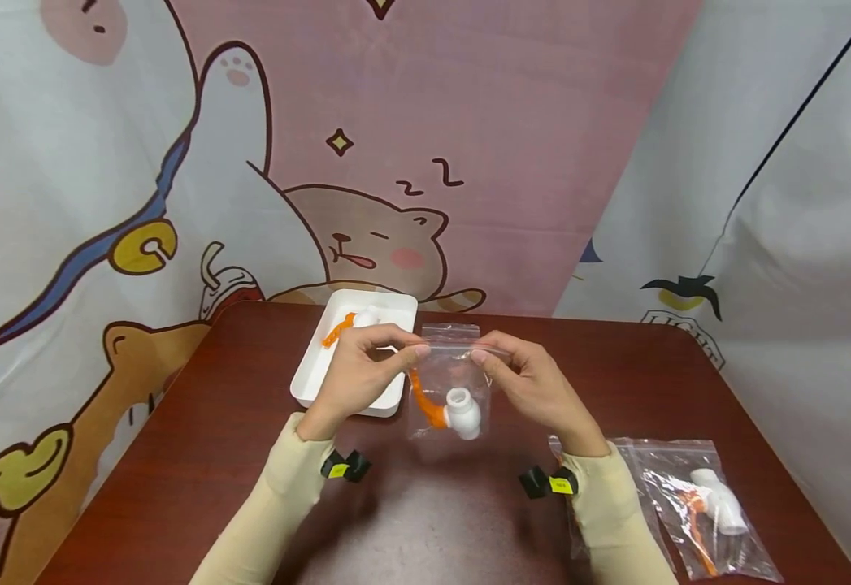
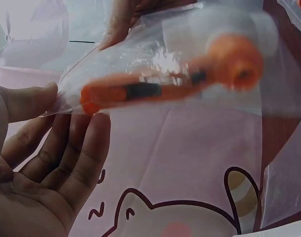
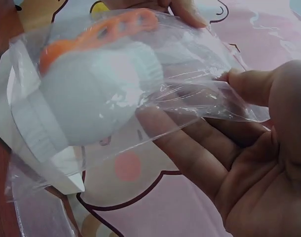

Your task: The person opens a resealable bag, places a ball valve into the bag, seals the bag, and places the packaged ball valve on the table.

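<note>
A clear zip-lock bag [image 1: 458,367] hangs upright between both hands, above the table. Inside it, at the bottom, sits a white plastic ball valve [image 1: 463,414] with an orange lever handle [image 2: 140,91]. My left hand [image 1: 362,366] pinches the bag's top left corner between thumb and fingers. At the top right corner, my right hand [image 1: 535,382] pinches the plastic the same way. The right wrist view shows the valve's white body [image 3: 91,94] through the film, with fingers of the right hand [image 3: 239,143] behind the bag.
Behind the left hand, a white tray [image 1: 304,382] holds another white valve [image 1: 366,317] with an orange handle. More clear bags lie at the table's right, one with a white valve [image 1: 721,504] inside. A printed cartoon cloth [image 1: 513,162] hangs behind the brown table [image 1: 176,455].
</note>
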`<state>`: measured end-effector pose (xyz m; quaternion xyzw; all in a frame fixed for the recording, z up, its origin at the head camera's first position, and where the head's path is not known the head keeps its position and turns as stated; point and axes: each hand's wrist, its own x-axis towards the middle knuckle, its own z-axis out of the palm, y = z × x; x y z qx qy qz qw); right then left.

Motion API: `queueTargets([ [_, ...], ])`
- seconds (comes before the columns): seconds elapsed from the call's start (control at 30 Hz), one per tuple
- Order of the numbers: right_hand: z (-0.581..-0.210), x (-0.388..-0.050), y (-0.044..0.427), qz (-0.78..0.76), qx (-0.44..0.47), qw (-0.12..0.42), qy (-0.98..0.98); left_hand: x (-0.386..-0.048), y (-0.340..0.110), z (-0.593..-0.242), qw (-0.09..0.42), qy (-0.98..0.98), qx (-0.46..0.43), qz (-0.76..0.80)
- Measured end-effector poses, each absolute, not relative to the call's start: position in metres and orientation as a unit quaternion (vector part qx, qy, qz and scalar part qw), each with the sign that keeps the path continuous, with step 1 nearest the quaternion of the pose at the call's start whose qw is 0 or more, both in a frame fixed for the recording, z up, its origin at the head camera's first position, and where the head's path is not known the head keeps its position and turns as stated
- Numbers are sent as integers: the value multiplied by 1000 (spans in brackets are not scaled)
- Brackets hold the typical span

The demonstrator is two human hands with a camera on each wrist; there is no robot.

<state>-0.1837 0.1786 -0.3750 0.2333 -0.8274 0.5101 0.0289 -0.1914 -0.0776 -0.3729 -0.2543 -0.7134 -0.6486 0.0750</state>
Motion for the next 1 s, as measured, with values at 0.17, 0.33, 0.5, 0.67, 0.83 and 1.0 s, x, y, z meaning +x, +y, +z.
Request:
queueTargets([
  [0.17,-376,-181,181,525,208,9,-825,-193,-77,-377,58,-729,-253,-634],
  [0.33,-377,-181,186,557,173,-17,-812,-197,-85,-384,47,-757,-246,-603],
  [0.5,-378,-182,195,568,142,-23,-810,-205,-96,-400,62,-815,-226,-530],
  [0.67,-382,-184,208,568,123,-40,-813,-213,-109,-425,51,-863,-220,-452],
  [0.83,-389,-185,221,578,115,-89,-803,-213,-120,-445,8,-896,-216,-389],
  [1.0,-397,-181,231,587,90,-154,-790,-210,-122,-452,-6,-918,-222,-329],
])
